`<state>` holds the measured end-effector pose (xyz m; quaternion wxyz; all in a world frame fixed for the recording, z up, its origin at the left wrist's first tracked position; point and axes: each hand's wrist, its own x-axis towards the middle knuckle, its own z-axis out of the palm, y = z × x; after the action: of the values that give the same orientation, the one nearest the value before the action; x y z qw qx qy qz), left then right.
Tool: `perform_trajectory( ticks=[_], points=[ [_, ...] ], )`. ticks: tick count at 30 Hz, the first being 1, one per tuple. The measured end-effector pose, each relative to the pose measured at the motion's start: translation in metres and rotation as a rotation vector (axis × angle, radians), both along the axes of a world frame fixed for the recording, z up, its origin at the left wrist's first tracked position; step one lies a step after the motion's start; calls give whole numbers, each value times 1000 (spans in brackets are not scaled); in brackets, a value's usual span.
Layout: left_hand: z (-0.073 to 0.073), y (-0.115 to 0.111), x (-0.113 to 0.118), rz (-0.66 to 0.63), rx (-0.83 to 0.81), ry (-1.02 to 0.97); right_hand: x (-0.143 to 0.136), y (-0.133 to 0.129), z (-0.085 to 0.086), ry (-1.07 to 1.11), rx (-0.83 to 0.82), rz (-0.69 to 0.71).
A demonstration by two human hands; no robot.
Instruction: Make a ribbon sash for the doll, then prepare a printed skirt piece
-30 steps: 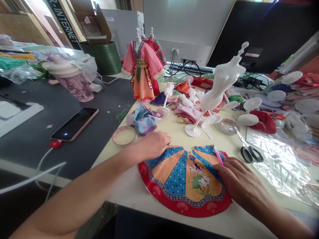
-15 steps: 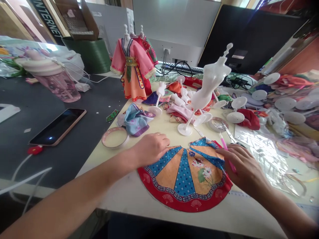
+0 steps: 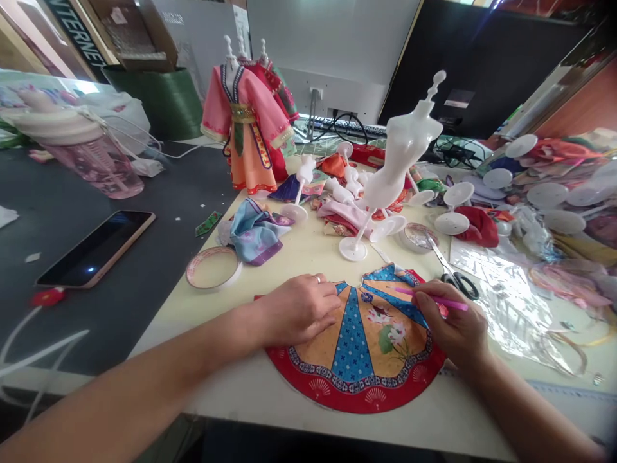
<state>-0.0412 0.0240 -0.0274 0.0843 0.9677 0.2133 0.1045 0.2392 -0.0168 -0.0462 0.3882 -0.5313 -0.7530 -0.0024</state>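
A semicircular patterned cloth (image 3: 354,341) with blue and orange panels and a red border lies on the pale table. My left hand (image 3: 303,308) rests flat on its left part, with a ring on one finger and nothing visible in its grasp. Over the cloth's right edge, my right hand (image 3: 453,321) is closed on a pink pen (image 3: 450,302), whose tip points left above the cloth. Small folds show at the cloth's upper right edge. Black-handled scissors (image 3: 453,273) lie just behind my right hand.
Behind the cloth stands a white mannequin (image 3: 402,154). Tape rolls (image 3: 214,267), doll clothes and small stands lie around it. A dressed doll form (image 3: 243,128) is farther back. A phone (image 3: 96,247) and a pink cup (image 3: 96,154) are at left; clear plastic (image 3: 511,308) lies at right.
My left hand has moved onto the cloth. My right hand has turned the pink pen from slanting down to nearly level, its tip now over the cloth. The view has shifted slightly.
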Motion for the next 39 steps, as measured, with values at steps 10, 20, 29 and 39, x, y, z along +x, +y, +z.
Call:
perform_trajectory(
  ticks=[10,20,29,39],
  points=[
    [1,0,0,8,-32,9,-2,0,3,-91,-7,88],
    [2,0,0,5,-18,42,0,2,-2,-102,11,60],
    [2,0,0,-2,-5,10,-1,3,-3,-120,8,7],
    [2,-1,-1,-1,9,20,1,3,-4,-83,-9,12]
  ],
)
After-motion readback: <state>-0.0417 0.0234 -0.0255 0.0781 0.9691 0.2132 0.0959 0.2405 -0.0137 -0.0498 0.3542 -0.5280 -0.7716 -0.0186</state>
